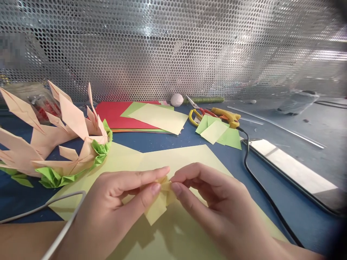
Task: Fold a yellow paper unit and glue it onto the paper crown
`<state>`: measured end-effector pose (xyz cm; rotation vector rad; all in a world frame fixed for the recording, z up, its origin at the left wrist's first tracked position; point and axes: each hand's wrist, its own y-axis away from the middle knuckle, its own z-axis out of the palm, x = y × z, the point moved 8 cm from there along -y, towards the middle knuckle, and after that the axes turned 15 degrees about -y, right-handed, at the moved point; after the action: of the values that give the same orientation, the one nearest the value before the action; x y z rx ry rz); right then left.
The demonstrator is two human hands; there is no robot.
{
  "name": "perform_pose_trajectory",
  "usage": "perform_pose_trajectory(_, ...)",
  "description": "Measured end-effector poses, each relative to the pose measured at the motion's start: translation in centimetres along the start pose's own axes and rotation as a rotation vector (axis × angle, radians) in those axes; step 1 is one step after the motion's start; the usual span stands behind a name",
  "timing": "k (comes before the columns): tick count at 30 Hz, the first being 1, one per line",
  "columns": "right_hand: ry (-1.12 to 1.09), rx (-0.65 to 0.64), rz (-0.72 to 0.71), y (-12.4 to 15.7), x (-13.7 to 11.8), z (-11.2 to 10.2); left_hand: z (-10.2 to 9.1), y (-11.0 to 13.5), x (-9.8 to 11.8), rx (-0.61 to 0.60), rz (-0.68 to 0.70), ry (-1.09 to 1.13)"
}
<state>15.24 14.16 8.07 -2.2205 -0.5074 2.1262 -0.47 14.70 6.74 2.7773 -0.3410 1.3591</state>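
A small folded piece of yellow paper is pinched between my two hands at the centre of the head view. My left hand grips its left side between thumb and forefinger. The right side is held by my right hand, also with thumb and forefinger. The fingertips nearly meet and hide part of the folds. Below both hands lie large pale yellow sheets. To the left stands a ring of folded peach paper with crumpled green paper leaves along its base.
Behind the hands sit a red paper stack, scissors, a yellow glue gun and green paper squares. A phone and black cord lie right; a white cable crosses my left wrist. Perforated metal backs the table.
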Motion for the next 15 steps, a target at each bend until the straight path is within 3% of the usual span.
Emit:
perform_pose_trajectory(8, -0.112, 0.011, 0.011, 0.1, 0.5, 0.1, -0.1, 0.1, 0.4, 0.007, 0.022, 0.032)
perform_pose_trajectory(15, -0.380, -0.055, 0.123, -0.2, 1.7, 0.7, -0.4, 0.3, 1.1, 0.093, 0.130, 0.003)
